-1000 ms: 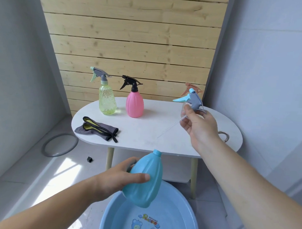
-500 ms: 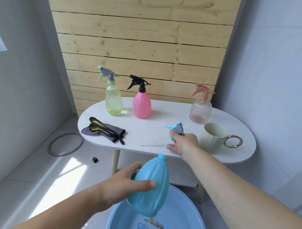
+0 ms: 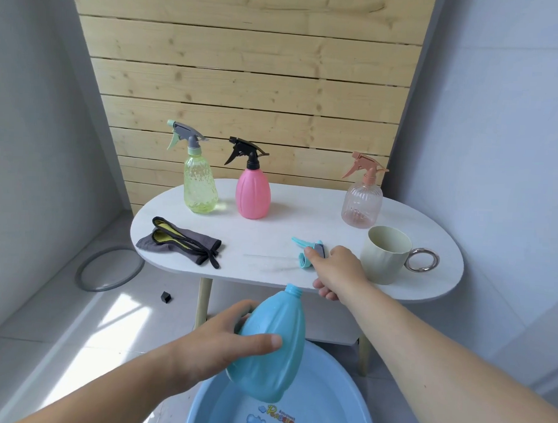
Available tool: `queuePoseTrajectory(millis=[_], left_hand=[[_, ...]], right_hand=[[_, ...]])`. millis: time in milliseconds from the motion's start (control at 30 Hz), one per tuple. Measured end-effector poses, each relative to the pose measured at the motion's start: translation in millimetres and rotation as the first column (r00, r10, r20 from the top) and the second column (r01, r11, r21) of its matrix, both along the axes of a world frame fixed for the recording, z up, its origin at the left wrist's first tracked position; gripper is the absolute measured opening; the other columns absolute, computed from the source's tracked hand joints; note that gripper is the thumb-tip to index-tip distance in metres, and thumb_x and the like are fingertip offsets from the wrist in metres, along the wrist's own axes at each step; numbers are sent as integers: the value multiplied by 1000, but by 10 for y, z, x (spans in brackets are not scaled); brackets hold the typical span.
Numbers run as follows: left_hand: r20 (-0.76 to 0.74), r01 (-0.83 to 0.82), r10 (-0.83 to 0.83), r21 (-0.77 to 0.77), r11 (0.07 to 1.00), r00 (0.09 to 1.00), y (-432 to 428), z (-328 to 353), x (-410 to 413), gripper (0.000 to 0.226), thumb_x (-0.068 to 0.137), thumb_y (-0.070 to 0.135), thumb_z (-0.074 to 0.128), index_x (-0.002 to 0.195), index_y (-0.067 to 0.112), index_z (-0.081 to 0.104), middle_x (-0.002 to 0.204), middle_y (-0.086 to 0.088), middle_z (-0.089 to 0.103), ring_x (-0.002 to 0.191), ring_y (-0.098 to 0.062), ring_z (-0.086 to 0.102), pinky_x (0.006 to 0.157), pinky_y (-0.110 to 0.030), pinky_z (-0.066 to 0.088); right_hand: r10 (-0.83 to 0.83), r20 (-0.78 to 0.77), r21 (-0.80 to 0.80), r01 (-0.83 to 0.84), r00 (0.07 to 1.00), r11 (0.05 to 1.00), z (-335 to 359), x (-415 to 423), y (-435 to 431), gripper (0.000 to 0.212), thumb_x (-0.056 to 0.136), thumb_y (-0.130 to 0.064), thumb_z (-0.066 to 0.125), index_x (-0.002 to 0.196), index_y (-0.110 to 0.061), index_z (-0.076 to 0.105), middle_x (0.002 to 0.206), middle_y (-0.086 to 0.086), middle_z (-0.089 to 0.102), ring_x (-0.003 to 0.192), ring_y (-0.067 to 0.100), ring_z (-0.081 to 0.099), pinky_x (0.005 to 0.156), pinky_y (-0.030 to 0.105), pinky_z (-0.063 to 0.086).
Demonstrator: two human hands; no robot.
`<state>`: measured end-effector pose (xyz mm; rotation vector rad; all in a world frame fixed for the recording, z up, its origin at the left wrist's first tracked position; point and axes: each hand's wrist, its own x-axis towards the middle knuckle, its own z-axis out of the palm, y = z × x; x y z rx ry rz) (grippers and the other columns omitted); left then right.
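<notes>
Unscrewing step done. Left hand clamped on open blue bottle, nearer than cup. Right hand sets spray head on worktop just left of cup, grip unclear. Next: let go, fill bottle.

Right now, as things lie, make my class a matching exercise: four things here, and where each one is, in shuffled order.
Things: 1 blue bottle; 2 spray head; 3 mug; 4 grey cloth.
Places: A on the table, left front; B held by the left hand over the basin; C on the table, touched by the right hand; D on the table, right of that hand.
Pairs: 1-B; 2-C; 3-D; 4-A.
</notes>
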<state>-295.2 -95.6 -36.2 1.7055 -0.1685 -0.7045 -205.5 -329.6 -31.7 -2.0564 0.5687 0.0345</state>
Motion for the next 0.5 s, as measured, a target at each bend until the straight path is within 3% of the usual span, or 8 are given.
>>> queuePoseTrajectory(millis=[100,167,267,367,500], left_hand=[[18,-17,17,-6,1000,1000,-37,-5,8,76,62,53,89,128,24,63,120,-9,74,111,-28,73,100,-44,57],[28,-26,27,-20,999,999,-77,-5,15,76,63,53,89,128,25,63,119,-7,75,110,-27,73,99,-43,58],[50,-33,35,-47,998,998,-161,22,14,73,64,53,87,129,32,62,119,-1,75,109,-21,74,96,-38,60],[56,-30,34,-71,997,998,-283,31,8,69,66,51,86,129,36,62,119,3,76,109,-19,74,94,-37,60],[55,-18,22,-74,997,998,-447,25,-8,76,63,54,89,131,35,62,120,2,75,110,-20,74,95,-39,58]], right_hand=[[0,69,17,-1,998,1000,89,-70,-49,35,92,-48,57,84,-16,44,75,13,71,43,25,57,46,28,49],[-3,150,-34,8,989,999,196,-112,-129,26,91,-46,56,85,-21,49,76,9,72,49,24,63,50,32,54],[-5,321,-298,106,947,948,388,-182,-374,24,88,-47,55,91,-24,63,81,-4,70,73,21,66,68,34,55],[-59,428,-447,268,902,853,489,-299,-734,29,90,-47,55,95,-22,68,100,0,65,99,26,57,75,34,46],[-188,279,-541,316,942,779,384,-382,-1203,49,93,-56,45,123,-22,64,133,13,51,129,35,38,104,45,39]])
